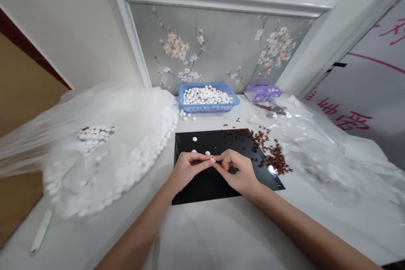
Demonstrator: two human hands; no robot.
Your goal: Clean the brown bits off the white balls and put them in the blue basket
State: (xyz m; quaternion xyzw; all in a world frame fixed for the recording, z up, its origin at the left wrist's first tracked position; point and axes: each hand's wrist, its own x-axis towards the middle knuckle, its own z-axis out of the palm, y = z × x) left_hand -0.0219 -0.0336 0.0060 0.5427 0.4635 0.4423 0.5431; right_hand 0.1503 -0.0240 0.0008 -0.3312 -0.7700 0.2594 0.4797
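Over the black mat, my left hand pinches a small white ball between thumb and fingertips. My right hand meets it from the other side, its thumb and index finger closed at the ball; whatever lies between those tips is too small to make out. Just beyond the fingers rests a white ball, and another loose ball lies farther back. Small reddish-brown star-shaped pieces are scattered across the mat's right side and onto the table.
A blue basket full of white balls stands against the wall. To the left lies a big clear plastic bag holding many more. Clear plastic bags and a purple packet are on the right. A pale green strip lies front left.
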